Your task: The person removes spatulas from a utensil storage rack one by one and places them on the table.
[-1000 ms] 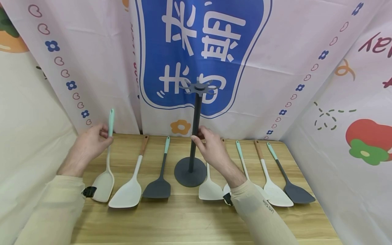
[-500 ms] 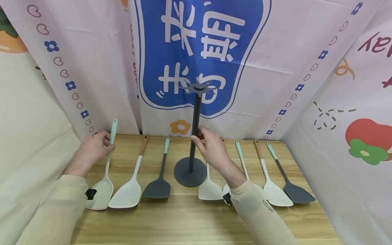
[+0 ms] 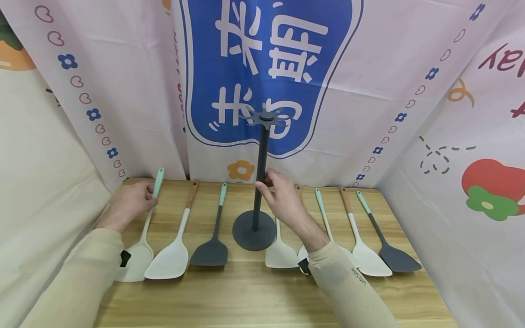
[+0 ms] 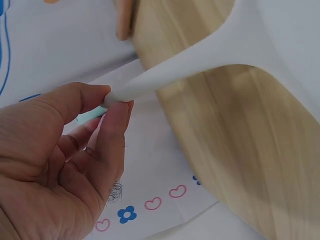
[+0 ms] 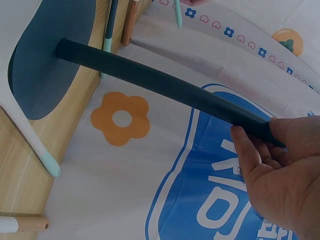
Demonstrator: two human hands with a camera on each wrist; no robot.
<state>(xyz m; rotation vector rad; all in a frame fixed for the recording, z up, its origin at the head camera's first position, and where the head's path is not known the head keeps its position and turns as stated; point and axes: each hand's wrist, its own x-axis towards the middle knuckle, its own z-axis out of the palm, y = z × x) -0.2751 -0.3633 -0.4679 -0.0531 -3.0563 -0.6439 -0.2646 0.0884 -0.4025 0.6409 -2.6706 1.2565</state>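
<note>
At the left, my left hand (image 3: 129, 202) pinches a cream spatula (image 3: 141, 260) between thumb and fingers, just below the top of its mint handle. The handle leans up off the table and the blade is down at the table, partly covered by the sleeve. In the left wrist view, thumb and fingertips meet on the pale shaft (image 4: 160, 80). My right hand (image 3: 283, 196) holds the pole of a dark grey utensil stand (image 3: 262, 152), midway up. The stand is upright, with a round base (image 3: 246, 239) and a ring of hooks (image 3: 266, 118) on top, with nothing hanging there.
A white spatula (image 3: 169, 262) with a brown handle and a dark grey spatula (image 3: 210, 253) lie left of the stand. Several more, including a dark one (image 3: 398, 259), lie at the right, some behind my right forearm. Printed cloth (image 3: 352, 100) walls the wooden table (image 3: 229, 300).
My left hand has moved down and to the right with the cream spatula, whose handle top is lower and tilts more rightward. The blade has come nearer the front. My right hand stays on the pole.
</note>
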